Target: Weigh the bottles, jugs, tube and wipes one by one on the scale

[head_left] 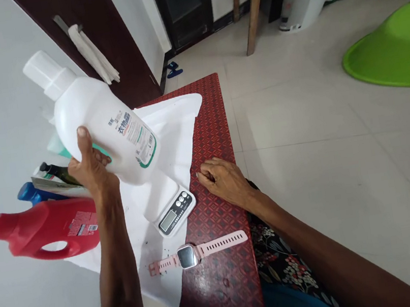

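My left hand (91,163) is wrapped round the handle of a big white laundry-liquid bottle (103,117). The bottle has a white cap and a green-edged label, and it appears tilted. Its base overlaps a white digital kitchen scale (175,212); I cannot tell whether the two touch. Loosely curled, with nothing visible in its fingers, my right hand (226,178) rests at the edge of the red patterned table (208,137). Nearer to me lies a smartwatch (187,256) with a pink strap, stretched out flat.
A red jug (54,230) stands at the left by the wall, beside a dark green bottle (59,172) and a blue bottle (31,192). White paper (173,122) covers part of the table. Across the floor are a white bucket (301,3) and a green plastic thing (390,54).
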A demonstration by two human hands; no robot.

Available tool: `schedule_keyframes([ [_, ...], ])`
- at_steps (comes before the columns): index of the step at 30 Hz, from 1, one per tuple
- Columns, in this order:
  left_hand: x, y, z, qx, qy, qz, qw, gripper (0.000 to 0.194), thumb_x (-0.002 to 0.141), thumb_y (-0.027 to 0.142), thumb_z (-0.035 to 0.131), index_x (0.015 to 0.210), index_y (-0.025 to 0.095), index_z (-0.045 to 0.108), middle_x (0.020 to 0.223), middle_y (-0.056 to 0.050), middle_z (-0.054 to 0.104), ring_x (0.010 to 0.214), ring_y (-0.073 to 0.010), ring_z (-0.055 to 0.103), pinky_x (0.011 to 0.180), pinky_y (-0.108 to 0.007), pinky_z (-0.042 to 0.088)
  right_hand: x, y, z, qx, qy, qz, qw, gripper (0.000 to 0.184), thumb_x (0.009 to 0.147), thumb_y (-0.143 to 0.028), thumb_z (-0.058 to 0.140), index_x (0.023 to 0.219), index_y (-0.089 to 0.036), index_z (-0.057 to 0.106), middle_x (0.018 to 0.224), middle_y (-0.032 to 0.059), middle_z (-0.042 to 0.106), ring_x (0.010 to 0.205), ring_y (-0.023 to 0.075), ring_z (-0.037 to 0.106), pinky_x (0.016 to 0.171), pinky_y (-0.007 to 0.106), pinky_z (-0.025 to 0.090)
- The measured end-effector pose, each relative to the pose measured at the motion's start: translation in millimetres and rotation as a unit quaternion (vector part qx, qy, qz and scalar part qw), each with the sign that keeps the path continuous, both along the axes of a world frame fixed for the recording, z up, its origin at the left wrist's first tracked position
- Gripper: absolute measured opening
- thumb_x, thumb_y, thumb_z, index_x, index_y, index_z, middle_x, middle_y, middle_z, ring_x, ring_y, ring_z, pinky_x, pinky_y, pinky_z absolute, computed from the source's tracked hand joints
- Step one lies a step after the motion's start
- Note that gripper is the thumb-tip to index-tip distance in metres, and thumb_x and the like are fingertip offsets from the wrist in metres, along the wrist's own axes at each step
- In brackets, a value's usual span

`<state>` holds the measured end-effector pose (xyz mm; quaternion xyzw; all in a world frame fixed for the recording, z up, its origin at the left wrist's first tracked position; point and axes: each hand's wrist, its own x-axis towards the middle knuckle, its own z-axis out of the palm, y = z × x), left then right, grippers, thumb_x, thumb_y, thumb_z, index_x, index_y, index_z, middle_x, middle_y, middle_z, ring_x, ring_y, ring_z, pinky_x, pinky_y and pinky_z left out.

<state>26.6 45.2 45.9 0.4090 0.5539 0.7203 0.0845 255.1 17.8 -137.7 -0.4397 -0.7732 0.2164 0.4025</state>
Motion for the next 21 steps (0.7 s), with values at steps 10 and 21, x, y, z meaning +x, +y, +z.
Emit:
schedule_keyframes([
  [10,-16.1,130.1,-50.9,-0.017,0.004,0.047,0.999,0.049,0.085,0.065,0.077,0.079,0.023,0.052,0.064,0.004,0.042,0.057,-0.0131,0.043,0.054,-0.031,0.041,1.3,-0.6,-2.8,0.02,0.014,-0.013,1.0,0.038,0.1,-0.014,0.053,0.07,-0.027,0.034,0.069,-0.0004,0.056,0.072,0.0183,0.051,0.073,0.033,0.039],
  [21,-46.3,151.5,-72.6,-0.03,0.014,0.039,0.999,0.055,0.096,0.07,0.064,0.099,0.015,0.066,0.086,-0.008,0.062,0.082,-0.0231,0.067,0.078,-0.039,0.057,1.7,1.2,-7.3,0.081,0.001,-0.01,0.997,0.037,0.102,-0.021,0.053,0.072,-0.028,0.032,0.066,-0.0015,0.052,0.065,0.0182,0.05,0.069,0.035,0.038],
])
